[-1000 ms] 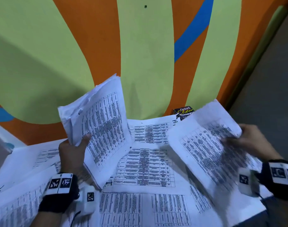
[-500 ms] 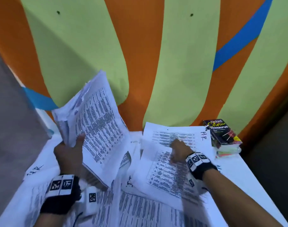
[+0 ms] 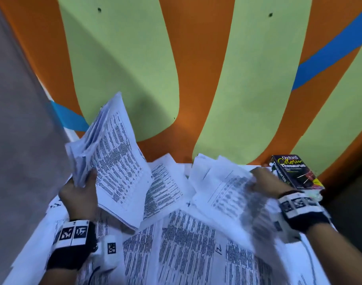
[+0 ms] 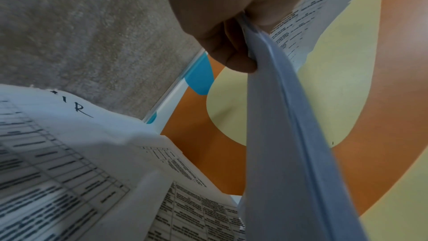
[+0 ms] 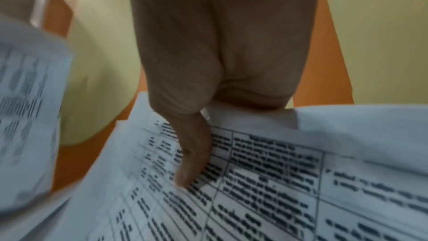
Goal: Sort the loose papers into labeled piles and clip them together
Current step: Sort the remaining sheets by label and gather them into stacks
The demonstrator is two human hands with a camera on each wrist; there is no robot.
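Observation:
Printed table sheets (image 3: 188, 243) cover the white table, some overlapping. My left hand (image 3: 83, 182) holds a thick stack of papers (image 3: 116, 161) upright over the left side; in the left wrist view the fingers (image 4: 231, 56) pinch the stack's edge (image 4: 277, 135). My right hand (image 3: 258, 179) grips a printed sheet (image 3: 227, 194) at its far right corner, lifted and blurred. In the right wrist view the thumb (image 5: 192, 153) lies on top of that sheet (image 5: 266, 190) and the other fingers are hidden under it. A sheet marked "HR" (image 4: 76, 107) lies at the left.
A black thesaurus (image 3: 295, 173) lies on a small pile at the table's far right corner, just beyond my right hand. The orange and green wall (image 3: 196, 79) rises right behind the table. Grey floor (image 3: 17, 140) shows on the left.
My right hand has left the far middle pile, moved right towards the thesaurus, and now lifts a sheet. The left hand still holds its stack upright.

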